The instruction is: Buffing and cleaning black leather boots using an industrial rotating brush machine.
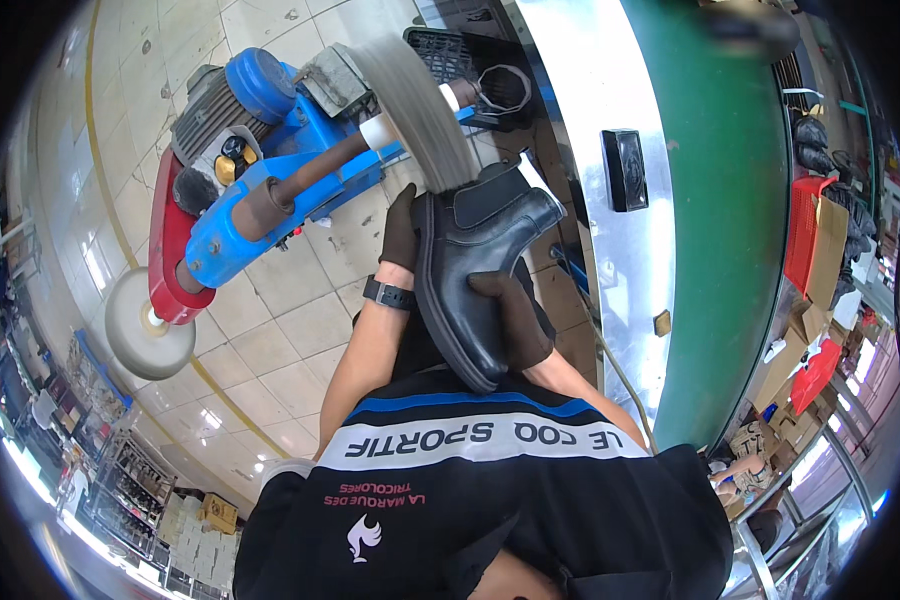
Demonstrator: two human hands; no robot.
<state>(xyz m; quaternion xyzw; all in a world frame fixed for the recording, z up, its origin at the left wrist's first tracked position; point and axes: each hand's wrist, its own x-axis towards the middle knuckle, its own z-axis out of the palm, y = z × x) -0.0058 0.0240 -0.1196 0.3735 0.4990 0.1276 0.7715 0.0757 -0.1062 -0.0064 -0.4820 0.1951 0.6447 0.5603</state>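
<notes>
Beyond the green tabletop's (720, 250) left edge, the black boot (450, 275) meets the blurred wheel (420, 120). The right hand (512, 315) has fingers grasping its forefoot; the left hand's (400, 232), partly hidden, seemingly its heel. Light, even pressure should serve best.

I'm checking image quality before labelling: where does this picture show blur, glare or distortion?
In the head view, the grey wheel is streaked, as if spinning; white glare washes over the metal strip; a dark object at the top right is smeared; the fisheye lens bends edges near the dark rim; the black boot, left hand and right hand look fairly sharp.
</notes>
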